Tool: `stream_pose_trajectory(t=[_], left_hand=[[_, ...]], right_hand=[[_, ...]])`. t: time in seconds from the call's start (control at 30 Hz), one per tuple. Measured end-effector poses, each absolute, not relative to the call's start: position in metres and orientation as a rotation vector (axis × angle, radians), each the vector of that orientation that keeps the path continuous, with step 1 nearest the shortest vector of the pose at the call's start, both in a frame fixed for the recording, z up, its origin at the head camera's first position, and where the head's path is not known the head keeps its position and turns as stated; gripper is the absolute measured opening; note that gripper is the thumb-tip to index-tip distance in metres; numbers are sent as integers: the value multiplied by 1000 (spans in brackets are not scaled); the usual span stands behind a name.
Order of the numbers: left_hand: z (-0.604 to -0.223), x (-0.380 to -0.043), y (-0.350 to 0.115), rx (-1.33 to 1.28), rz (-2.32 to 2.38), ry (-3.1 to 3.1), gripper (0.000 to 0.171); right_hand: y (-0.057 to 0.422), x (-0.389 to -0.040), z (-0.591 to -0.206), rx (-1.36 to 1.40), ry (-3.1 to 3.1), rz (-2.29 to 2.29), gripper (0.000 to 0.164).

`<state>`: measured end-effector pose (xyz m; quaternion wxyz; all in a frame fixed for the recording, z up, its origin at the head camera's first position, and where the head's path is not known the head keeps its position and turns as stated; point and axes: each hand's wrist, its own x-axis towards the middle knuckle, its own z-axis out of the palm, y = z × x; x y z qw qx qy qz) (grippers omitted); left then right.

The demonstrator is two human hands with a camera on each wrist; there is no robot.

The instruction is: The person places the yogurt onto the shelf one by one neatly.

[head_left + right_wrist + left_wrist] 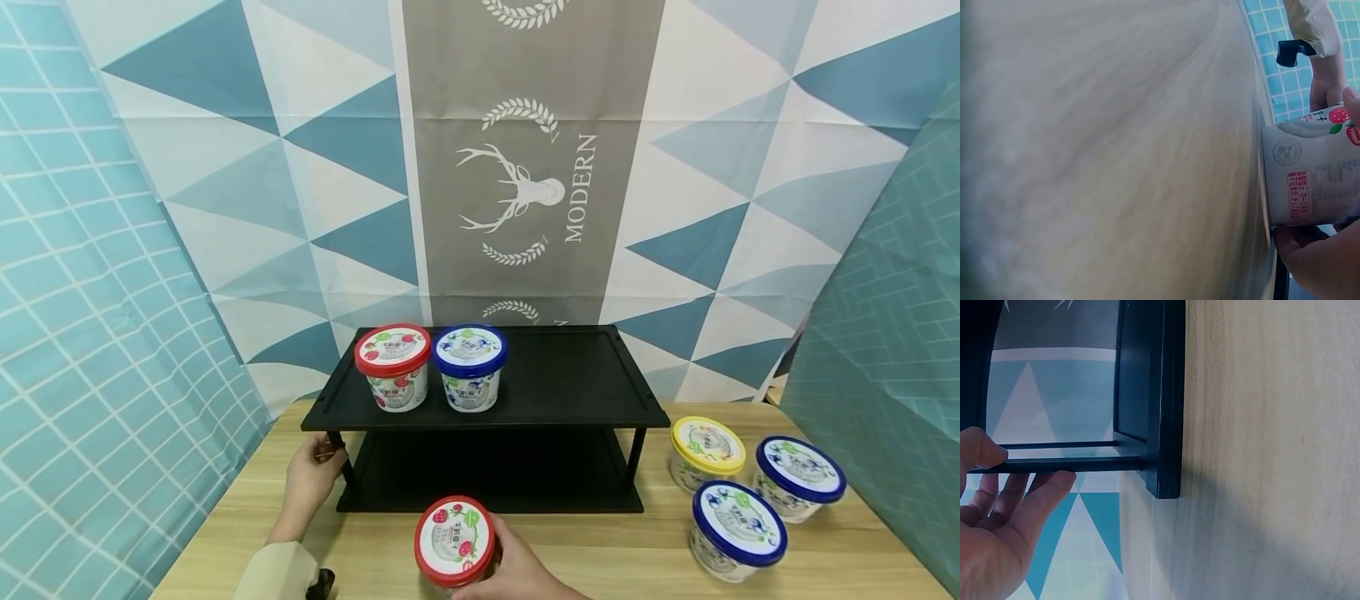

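Observation:
A black two-tier rack [562,375] stands on the wooden table. My left hand [313,471] pinches its front left post [1094,464], thumb on one side and fingers on the other. My right hand [517,567] grips a red-lidded tub [454,542] with strawberries printed on it, in front of the rack's lower tier. In the right wrist view the tub's white side [1316,181] shows between thumb and fingers. On the top tier, toward the left, another red-lidded tub [393,367] and a blue-lidded tub [470,367] stand upright side by side.
Right of the rack, a yellow-lidded tub [707,454] and two blue-lidded tubs, one nearer [738,530] and one farther right [799,477], stand close together on the table [600,542]. Patterned cloth [525,167] hangs behind the rack, with tiled blue cloth [112,333] at the left.

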<state>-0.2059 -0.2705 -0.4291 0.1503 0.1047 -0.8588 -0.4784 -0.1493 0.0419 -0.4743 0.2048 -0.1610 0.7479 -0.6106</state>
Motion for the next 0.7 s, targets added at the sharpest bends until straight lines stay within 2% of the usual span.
stream_pose_trajectory(t=[0.23,0.7], left_hand=[[-431,-204,-271,300,-1363,-2458,29],[-429,-205,-272,291,-1397,-2473,34]], right_hand=[[38,-149,-474,-433,2133,-1695,95],[41,-152,-474,-449,2100,-1702,86]])
